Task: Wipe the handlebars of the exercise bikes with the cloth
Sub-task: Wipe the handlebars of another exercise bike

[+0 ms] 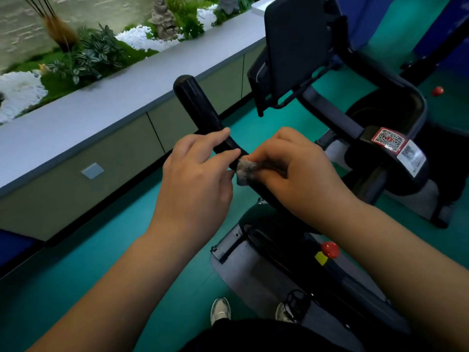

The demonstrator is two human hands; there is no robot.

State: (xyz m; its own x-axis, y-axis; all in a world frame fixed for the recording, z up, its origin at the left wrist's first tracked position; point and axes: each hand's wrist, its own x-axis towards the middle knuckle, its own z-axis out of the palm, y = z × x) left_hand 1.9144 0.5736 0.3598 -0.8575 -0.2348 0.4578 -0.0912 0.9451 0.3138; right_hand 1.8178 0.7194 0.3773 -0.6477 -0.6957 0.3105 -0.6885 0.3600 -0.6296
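Observation:
A black handlebar [196,104] of the exercise bike rises from the middle toward the upper left. My right hand [299,168] is wrapped around its lower part, pressing a small grey-white cloth [245,170] against the bar. My left hand [198,174] sits just left of the cloth, thumb and forefinger touching the bar, its fingertips close to the cloth's edge. Most of the cloth is hidden under my right fingers.
The bike's console [297,47] and frame with a QR sticker [388,139] stand to the right. A red knob [330,250] sits below my right forearm. A grey ledge [101,113] with a planter runs along the left. Green floor [101,250] lies below.

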